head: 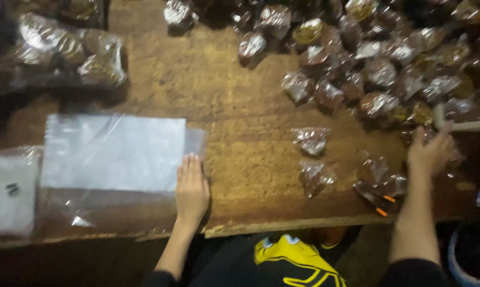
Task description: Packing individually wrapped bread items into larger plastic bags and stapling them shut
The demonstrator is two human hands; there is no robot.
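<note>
Bare brown wood is left open across the middle of the desk (250, 159), between the near edge and the far heap of wrapped sweets (388, 64). The left hand (191, 188) is laid flat, fingers together, against clear plastic bags (112, 151) near the near edge. The right hand (430, 151), fingers spread, is pressed onto loose packets (380, 178) towards the right edge.

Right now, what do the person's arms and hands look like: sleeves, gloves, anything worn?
Both hands are bare: left hand, right hand. No gloves, rings or watch visible. The forearms are uncovered, with dark sleeve edges showing only at the frame's bottom. The image is blurred, so finer detail cannot be told.
</note>
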